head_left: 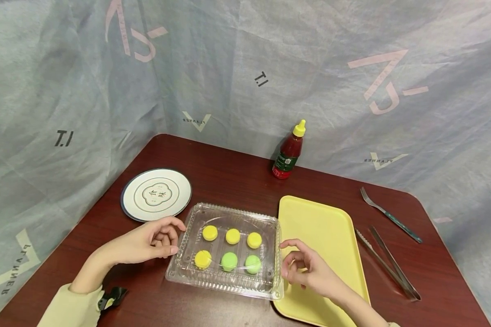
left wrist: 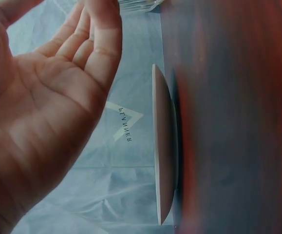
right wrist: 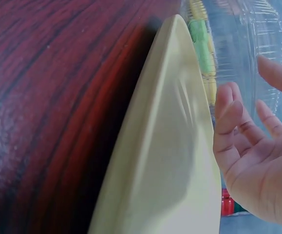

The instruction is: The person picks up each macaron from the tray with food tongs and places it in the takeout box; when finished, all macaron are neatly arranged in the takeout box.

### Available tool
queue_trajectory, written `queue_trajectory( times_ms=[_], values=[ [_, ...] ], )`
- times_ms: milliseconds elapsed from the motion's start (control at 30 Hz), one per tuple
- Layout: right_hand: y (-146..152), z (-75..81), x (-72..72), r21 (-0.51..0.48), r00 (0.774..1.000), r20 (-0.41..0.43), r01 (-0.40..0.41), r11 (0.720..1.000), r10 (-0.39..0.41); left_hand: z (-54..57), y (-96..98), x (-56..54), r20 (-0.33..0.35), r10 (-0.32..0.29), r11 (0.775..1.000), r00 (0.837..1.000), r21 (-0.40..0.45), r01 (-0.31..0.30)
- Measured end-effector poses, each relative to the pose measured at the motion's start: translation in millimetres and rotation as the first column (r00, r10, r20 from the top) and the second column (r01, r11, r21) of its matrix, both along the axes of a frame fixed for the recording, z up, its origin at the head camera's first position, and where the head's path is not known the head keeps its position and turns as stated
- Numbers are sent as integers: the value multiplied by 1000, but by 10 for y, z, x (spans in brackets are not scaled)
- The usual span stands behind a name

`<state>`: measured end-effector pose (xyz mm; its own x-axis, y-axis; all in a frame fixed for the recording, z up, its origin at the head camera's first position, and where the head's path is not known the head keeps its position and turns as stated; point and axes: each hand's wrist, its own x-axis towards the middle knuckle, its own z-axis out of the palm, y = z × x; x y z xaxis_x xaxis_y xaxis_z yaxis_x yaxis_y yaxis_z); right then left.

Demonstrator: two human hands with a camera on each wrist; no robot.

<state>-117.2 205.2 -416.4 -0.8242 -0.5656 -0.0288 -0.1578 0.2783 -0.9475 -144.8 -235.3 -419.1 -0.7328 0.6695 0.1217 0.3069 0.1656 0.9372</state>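
A clear plastic clamshell box [head_left: 225, 284] lies at the front middle of the table, its domed lid over rows of round sweets like macarons. Several are yellow [head_left: 232, 236] and two are green [head_left: 229, 261]. My left hand [head_left: 141, 241] is at the box's left side, fingers loosely bent, with index finger and thumb by the edge. On the opposite side my right hand [head_left: 311, 269] has its index fingertip at the lid's edge and the other fingers relaxed. Whether either hand presses on the plastic I cannot tell. The box's right edge overlaps a yellow tray [head_left: 317, 218].
A white, blue-rimmed plate [head_left: 176, 186] sits at the back left. At the back stands a red sauce bottle [head_left: 288, 152] with a yellow cap. Right of the tray are metal tongs [head_left: 393, 265] and a green-handled fork [head_left: 390, 215]. A grey cloth [head_left: 229, 68] hangs behind the table.
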Motion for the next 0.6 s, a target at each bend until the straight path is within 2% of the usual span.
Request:
queue_trajectory(
  times_ms=[300, 600],
  values=[
    [19, -20, 49, 2, 998, 10, -62, 998, 62, 36, -64, 77, 64, -79, 997, 995, -4, 79],
    [30, -35, 100, 52, 997, -41, -66, 996, 68, 11, -91, 152, 47, -131, 991, 990, 16, 130]
  ],
)
